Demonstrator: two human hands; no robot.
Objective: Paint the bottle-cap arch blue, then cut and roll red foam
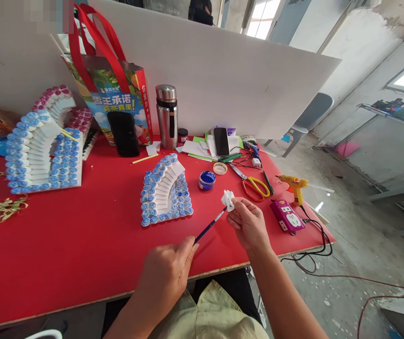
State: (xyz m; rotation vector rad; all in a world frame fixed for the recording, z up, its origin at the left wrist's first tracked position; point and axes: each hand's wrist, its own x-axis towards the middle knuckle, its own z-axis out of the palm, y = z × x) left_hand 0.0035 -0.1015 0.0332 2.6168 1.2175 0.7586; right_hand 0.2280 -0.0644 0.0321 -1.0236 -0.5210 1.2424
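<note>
My left hand [165, 273] is closed around the handle end of a thin blue paintbrush [207, 228], whose tip points up and right. My right hand [247, 222] pinches a small white crumpled piece of paper or tissue [228, 199] right at the brush tip. Both hands hover over the near edge of the red table [82, 245]. Just beyond them lies a fan-shaped white craft piece edged with blue rosettes [165, 193], and an open jar of blue paint [206, 180] stands beside it.
A larger blue-rosette craft piece [43, 155] and pink ones [60, 101] sit at back left. A shopping bag [113, 94], black phone [123, 134], steel flask [166, 117], second phone [221, 141], scissors [254, 186], yellow glue gun [294, 184], pink power strip [286, 215] with trailing cables, white board behind.
</note>
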